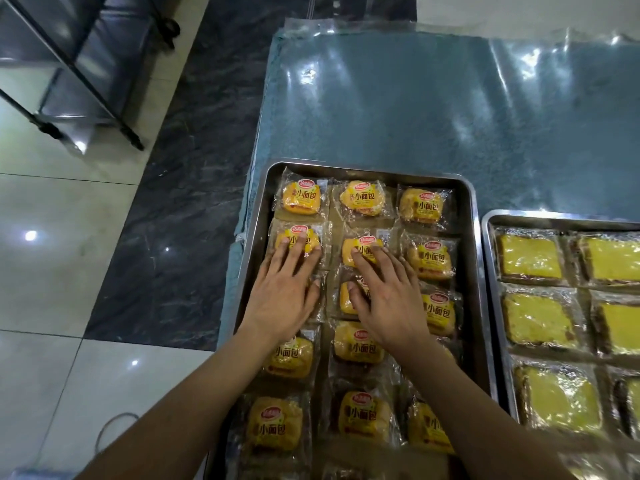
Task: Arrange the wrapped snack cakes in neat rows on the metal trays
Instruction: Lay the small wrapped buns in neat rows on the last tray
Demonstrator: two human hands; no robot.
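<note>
nearest, wrapped snack cakes (356,415) are laid in three rows along the left metal tray (479,271), presumably so the wrappers sit square. further in, the left hand (282,299) is spread flat, fingers straight, pressed on a cake in the left row; the right hand (388,303) is likewise flat on two middle-row cakes; nothing is gripped, likely to nudge them into line. a second tray (493,306) of yellow cakes is seen at right. beyond, a plastic-covered blue counter (433,109) and glossy tiled floor (62,237) are seen.
</note>
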